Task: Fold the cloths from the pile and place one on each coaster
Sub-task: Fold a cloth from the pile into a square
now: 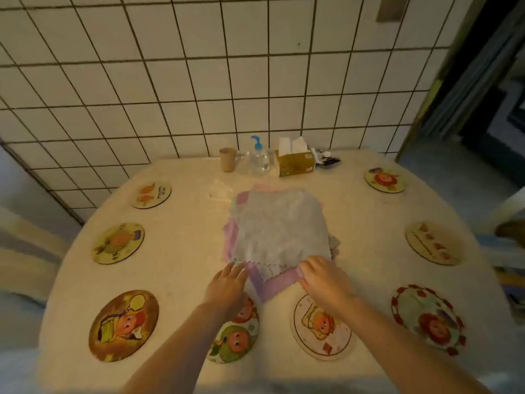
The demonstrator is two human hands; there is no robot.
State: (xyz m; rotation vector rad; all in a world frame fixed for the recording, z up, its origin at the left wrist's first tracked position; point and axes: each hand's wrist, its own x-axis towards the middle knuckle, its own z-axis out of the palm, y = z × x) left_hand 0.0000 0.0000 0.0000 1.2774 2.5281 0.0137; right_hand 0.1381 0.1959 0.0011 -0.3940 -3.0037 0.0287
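I see the pile of cloths (279, 231) at the centre of the round table (360, 223), with eight picture coasters ringed around it, the nearest at 6 o'clock (321, 328). My left hand (227, 285) lies flat with straight fingers touching the pile's near edge at 7 o'clock. My right hand (324, 280) rests on the edge at 5 o'clock, fingers bent over the cloth, though I cannot tell whether they pinch it.

text: none legible | coasters (122, 325): cartoon prints only | tissue box (297, 164): blurred
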